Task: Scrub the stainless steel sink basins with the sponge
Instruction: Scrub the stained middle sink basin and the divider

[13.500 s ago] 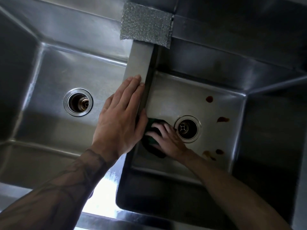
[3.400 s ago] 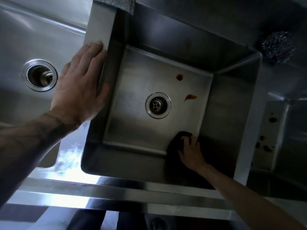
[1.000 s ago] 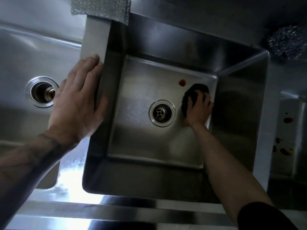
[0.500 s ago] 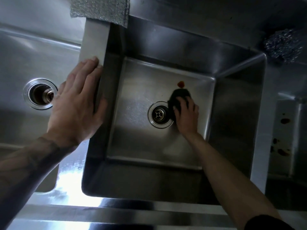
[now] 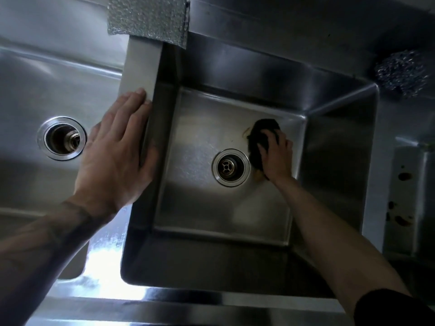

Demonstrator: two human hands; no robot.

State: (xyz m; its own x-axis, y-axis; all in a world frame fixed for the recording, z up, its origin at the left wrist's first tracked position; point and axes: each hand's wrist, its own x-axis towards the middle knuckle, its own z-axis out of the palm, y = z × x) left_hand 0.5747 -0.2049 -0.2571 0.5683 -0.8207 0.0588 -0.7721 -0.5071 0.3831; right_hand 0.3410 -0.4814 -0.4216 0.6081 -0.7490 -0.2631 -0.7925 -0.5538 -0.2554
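The right hand (image 5: 276,156) held the dark sponge (image 5: 261,130), fingers curled over it, pressing it on the basin floor (image 5: 200,208) just right of the drain (image 5: 230,167), beside a brownish smear (image 5: 246,131). Left of the drain, the left hand (image 5: 115,156) lay flat, fingers straight, on the divider (image 5: 141,67), gripping nothing. Beyond the drain, a grey scouring pad (image 5: 148,17) draped the back rim; steel wool (image 5: 402,71) sat far right.

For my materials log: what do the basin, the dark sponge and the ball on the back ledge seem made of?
The basin: stainless steel, brushed, judging by the grey sheen and blurred reflections. The sponge: matte, nearly black; foam or fibre cannot be told. The ball: probably coiled steel wire, a glinting tangle.
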